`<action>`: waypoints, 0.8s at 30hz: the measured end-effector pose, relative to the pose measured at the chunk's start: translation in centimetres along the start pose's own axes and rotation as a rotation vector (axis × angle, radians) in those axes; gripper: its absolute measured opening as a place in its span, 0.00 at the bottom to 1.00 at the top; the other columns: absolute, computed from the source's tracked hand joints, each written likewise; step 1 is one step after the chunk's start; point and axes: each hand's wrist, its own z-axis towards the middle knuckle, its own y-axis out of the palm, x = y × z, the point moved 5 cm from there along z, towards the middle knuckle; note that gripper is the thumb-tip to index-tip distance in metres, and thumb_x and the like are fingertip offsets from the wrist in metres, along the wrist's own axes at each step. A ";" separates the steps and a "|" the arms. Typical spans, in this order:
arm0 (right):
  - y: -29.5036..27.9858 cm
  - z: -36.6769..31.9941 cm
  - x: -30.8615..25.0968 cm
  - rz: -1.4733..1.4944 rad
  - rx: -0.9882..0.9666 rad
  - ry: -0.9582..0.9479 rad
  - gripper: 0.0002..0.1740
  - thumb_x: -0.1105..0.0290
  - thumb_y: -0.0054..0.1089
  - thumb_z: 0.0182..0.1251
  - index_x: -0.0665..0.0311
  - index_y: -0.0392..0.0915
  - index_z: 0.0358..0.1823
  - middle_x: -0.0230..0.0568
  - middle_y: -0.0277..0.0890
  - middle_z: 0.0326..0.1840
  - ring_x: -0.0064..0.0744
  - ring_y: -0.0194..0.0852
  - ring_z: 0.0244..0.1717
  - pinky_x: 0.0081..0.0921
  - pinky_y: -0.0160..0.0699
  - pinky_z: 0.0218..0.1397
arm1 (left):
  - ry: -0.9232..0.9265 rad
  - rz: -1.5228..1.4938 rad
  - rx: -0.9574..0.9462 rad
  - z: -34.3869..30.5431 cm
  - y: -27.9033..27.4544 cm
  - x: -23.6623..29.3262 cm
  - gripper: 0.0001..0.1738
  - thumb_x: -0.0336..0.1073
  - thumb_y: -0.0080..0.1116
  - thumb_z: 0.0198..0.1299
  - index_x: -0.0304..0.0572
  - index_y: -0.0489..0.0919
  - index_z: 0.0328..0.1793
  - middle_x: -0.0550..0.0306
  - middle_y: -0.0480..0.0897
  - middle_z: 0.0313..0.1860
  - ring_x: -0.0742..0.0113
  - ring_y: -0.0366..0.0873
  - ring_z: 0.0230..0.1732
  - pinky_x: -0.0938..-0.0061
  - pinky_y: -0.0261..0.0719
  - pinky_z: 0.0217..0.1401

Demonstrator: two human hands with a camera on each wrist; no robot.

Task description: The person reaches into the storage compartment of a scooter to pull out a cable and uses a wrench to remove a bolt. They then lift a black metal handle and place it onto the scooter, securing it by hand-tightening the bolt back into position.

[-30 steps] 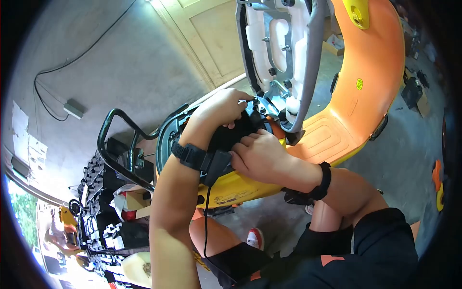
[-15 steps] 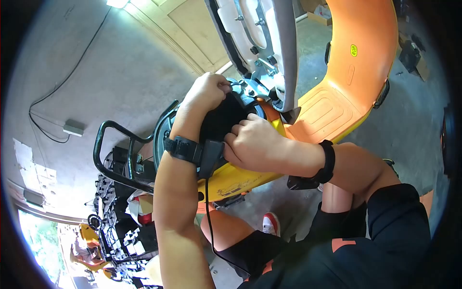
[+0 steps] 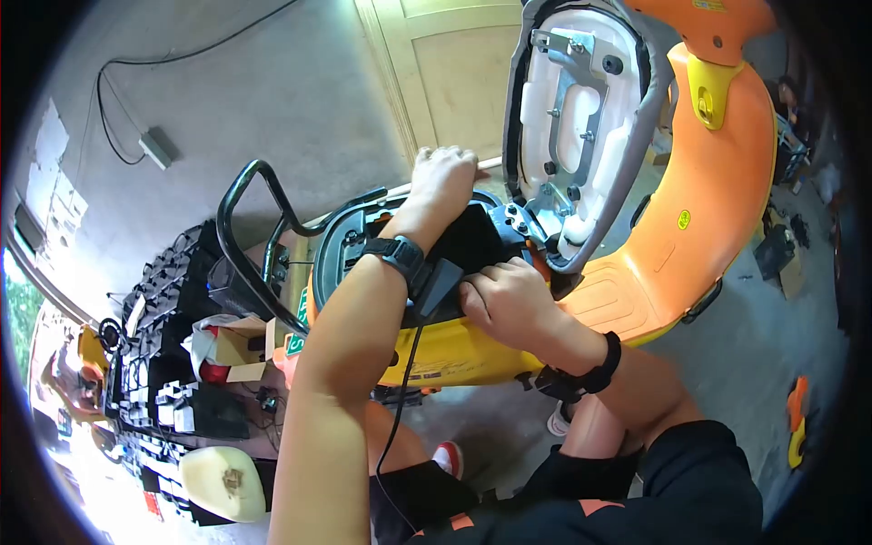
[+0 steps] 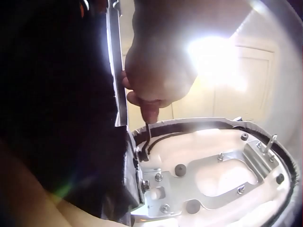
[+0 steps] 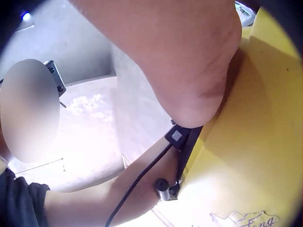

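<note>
Over the scooter (image 3: 472, 350), left grip (image 3: 445, 182) and right grip (image 3: 516, 302): can't tell if I'm holding anything (contact hidden); bumping the raised seat (image 3: 536, 136) could drop it onto both.

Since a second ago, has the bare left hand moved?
Yes, the left hand shifted toward the cream panelled door, judged against the raised grey-and-white seat.

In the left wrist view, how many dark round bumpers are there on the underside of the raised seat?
4: upper-left bumper, lower-left bumper, upper-right bumper and lower-right bumper on the seat. More may be out of frame below.
</note>
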 end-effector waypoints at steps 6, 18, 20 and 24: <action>0.0 0.1 0.0 0.045 -0.001 0.047 0.12 0.65 0.57 0.71 0.62 0.83 0.31 0.42 0.81 0.27 0.46 0.82 0.31 0.41 0.75 0.40 | -0.319 -0.283 0.119 0.2 -4.9 -0.5 0.25 0.52 0.52 0.77 0.35 0.84 0.47 0.36 0.86 0.44 0.35 0.83 0.50 0.50 0.79 0.54; 0.1 0.3 0.1 0.022 -0.035 0.059 0.10 0.66 0.58 0.69 0.62 0.84 0.32 0.44 0.82 0.28 0.47 0.82 0.31 0.43 0.76 0.40 | -0.151 -0.477 -0.766 -1.7 -0.1 2.6 0.22 0.48 0.53 0.74 0.35 0.87 0.44 0.37 0.86 0.41 0.38 0.84 0.42 0.53 0.81 0.50; 0.1 0.2 0.1 0.023 -0.008 0.041 0.10 0.66 0.58 0.69 0.62 0.84 0.33 0.44 0.82 0.28 0.47 0.82 0.31 0.43 0.76 0.40 | 0.058 -0.340 -0.552 -1.1 1.3 2.1 0.21 0.47 0.53 0.74 0.36 0.87 0.44 0.37 0.87 0.42 0.37 0.84 0.44 0.53 0.81 0.50; 0.0 0.2 0.1 0.034 -0.019 0.045 0.11 0.66 0.58 0.69 0.63 0.84 0.33 0.44 0.82 0.28 0.47 0.82 0.31 0.43 0.76 0.41 | 0.016 -0.317 -0.539 -1.2 0.2 2.0 0.19 0.46 0.54 0.73 0.38 0.88 0.45 0.36 0.87 0.43 0.35 0.83 0.46 0.52 0.81 0.52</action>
